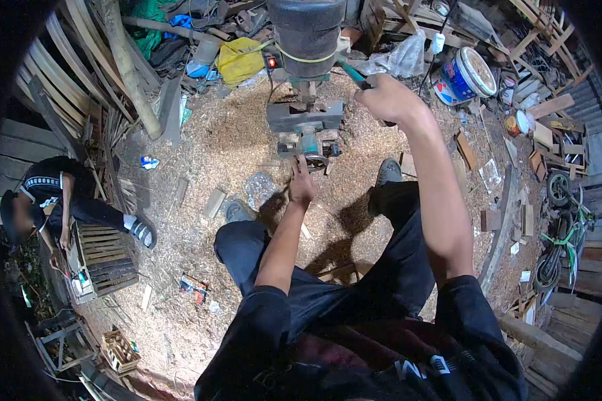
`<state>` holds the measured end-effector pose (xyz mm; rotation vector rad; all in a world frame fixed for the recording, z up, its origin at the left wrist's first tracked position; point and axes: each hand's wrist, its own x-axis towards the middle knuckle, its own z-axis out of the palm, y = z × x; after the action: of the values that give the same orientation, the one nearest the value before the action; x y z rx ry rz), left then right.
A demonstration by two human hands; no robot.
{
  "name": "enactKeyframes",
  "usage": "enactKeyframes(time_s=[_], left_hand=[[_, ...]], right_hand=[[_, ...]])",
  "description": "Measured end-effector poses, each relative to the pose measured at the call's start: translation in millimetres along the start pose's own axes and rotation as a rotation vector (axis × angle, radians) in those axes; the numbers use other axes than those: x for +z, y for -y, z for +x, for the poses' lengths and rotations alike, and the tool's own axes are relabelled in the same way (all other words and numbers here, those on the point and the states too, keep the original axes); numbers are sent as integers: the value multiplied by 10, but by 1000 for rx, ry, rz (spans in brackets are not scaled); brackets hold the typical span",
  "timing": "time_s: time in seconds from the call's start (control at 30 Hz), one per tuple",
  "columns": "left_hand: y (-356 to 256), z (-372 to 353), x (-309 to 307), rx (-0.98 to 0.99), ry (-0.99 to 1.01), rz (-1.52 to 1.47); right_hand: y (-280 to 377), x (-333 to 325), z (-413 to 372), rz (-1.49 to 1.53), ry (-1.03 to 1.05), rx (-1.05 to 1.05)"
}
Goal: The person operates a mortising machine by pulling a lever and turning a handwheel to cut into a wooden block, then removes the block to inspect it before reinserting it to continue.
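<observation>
A machine with a dark cylindrical housing [306, 30] stands ahead of me, a red light glowing on its switch [271, 62]. Under its bit, a dark wooden block [305, 116] lies across the vise [309, 142]. My right hand [391, 100] is closed around the green lever [352, 73] at the machine's right side. Lower down, my left hand [302, 182] has its fingers on the round handwheel [316, 162] at the front of the vise; the grip is partly hidden.
Wood shavings [234, 134] cover the floor. A person [53, 200] sits at the left by a slatted wooden piece [107, 257]. Paint buckets [463, 77] stand at the back right, a green motorbike [565, 234] at the far right. Wooden strips [80, 53] lean at the back left.
</observation>
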<state>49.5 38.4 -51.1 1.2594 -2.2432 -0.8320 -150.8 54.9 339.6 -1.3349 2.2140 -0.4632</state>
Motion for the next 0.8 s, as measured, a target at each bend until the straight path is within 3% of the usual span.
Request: enactKeyframes(time_s=[0.07, 0.17, 0.27, 0.33, 0.43, 0.47, 0.57, 0.7, 0.8], left_hand=[[37, 4, -74, -12, 28, -8], [118, 49, -224, 6, 107, 79], [448, 133, 44, 87, 28, 147], [216, 138, -184, 42, -15, -95], [-110, 165, -397, -101, 16, -154], [-154, 189, -420, -98, -21, -168], [-175, 227, -376, -122, -28, -246], [-90, 311, -271, -3, -157, -141], [-15, 385, -244, -59, -109, -141]], right_hand=[[159, -143, -160, 12, 84, 53], [-109, 172, -9, -37, 19, -36], [-329, 607, -169, 5, -115, -51], [-648, 1137, -212, 55, -200, -58], [-953, 1744, -293, 171, -271, -38], [-983, 1887, -267, 130, -403, -63], [-1006, 1951, -268, 176, -341, 50], [-1056, 2019, -220, 159, -280, 124], [-1120, 2094, -196, 208, -318, 56]])
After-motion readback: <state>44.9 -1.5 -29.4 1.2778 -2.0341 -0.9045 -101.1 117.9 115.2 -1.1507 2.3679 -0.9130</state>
